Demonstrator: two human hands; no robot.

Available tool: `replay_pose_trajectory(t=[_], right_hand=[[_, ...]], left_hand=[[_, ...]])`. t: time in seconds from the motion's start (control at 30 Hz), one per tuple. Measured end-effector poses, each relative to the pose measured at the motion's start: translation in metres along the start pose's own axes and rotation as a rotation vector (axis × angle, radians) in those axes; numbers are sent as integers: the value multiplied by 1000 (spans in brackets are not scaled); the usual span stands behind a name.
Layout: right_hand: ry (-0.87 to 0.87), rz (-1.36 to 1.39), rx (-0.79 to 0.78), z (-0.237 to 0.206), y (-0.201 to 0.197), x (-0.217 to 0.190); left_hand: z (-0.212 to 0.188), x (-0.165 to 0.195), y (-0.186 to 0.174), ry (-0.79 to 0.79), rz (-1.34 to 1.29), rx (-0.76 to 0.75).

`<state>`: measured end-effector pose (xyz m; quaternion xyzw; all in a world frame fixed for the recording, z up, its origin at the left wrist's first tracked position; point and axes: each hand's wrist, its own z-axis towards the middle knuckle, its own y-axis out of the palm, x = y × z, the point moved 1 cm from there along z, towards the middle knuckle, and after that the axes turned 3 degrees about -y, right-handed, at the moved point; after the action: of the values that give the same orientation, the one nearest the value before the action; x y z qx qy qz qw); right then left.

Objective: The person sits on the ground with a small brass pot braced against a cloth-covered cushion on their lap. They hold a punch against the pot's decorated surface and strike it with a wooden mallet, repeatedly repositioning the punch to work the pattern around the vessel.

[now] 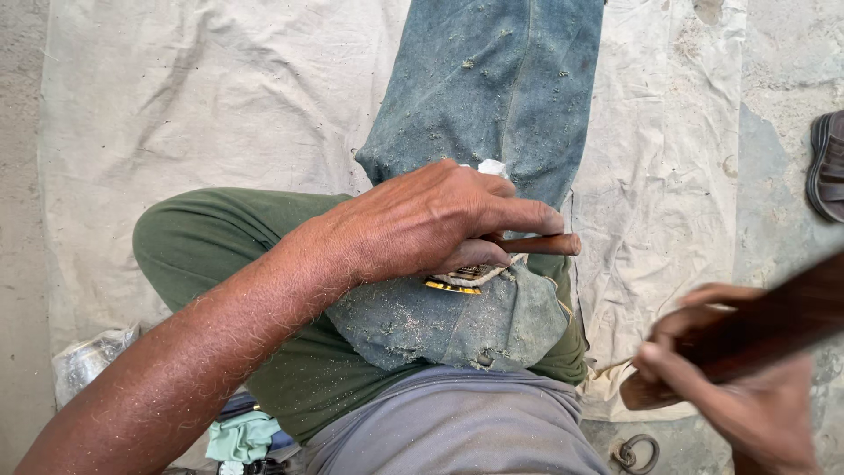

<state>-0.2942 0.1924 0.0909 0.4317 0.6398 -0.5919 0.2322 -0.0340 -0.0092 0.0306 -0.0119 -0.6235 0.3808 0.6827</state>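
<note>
A short brown wooden stick (541,244) pokes out to the right from under the fingers of the left hand (431,220), which is closed over it; only its rounded end shows, lying across the lap on a dusty piece of blue denim (440,321). Just below the same fingers a small yellow-and-black patterned object (466,278) sits half covered, touching the denim. A bit of white material (492,166) peeks out above the knuckles.

One long dark wooden piece (756,330), blurred, slants up to the right edge, and the right hand (738,387) is wrapped around its lower part, fingers curled tight. So two wooden pieces and two hands are in view, one piece to each hand.

The left forearm comes in from the lower left, back of the hand up, wrist nearly straight. The right hand sits low at the right, well apart from the left.

The person sits cross-legged in green trousers (202,237) on a pale cloth sheet (193,97) spread over the ground, with a longer blue denim strip (492,79) running up. One dark sandal (826,167) lies at the right edge, and a small metal ring (635,453) rests on the floor near the bottom.
</note>
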Motion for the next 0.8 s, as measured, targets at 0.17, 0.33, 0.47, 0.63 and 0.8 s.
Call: replay_pose_trajectory(t=[0.17,0.33,0.47,0.63,0.8], right_hand=[[34,-231,161,-15,0,24],[-126,-521,104,-21,9,28],[-81,-513,158,-22,23,41],[-17,-121,280,-31,34,69],[1,-63,214,-33,32,92]], left_hand=[[-2,1,-1,27,-40,-6],[0,7,-3,54,26,-92],[4,10,-4,-5,41,-171],[6,16,-7,21,89,-173],[-6,21,-10,52,18,60]])
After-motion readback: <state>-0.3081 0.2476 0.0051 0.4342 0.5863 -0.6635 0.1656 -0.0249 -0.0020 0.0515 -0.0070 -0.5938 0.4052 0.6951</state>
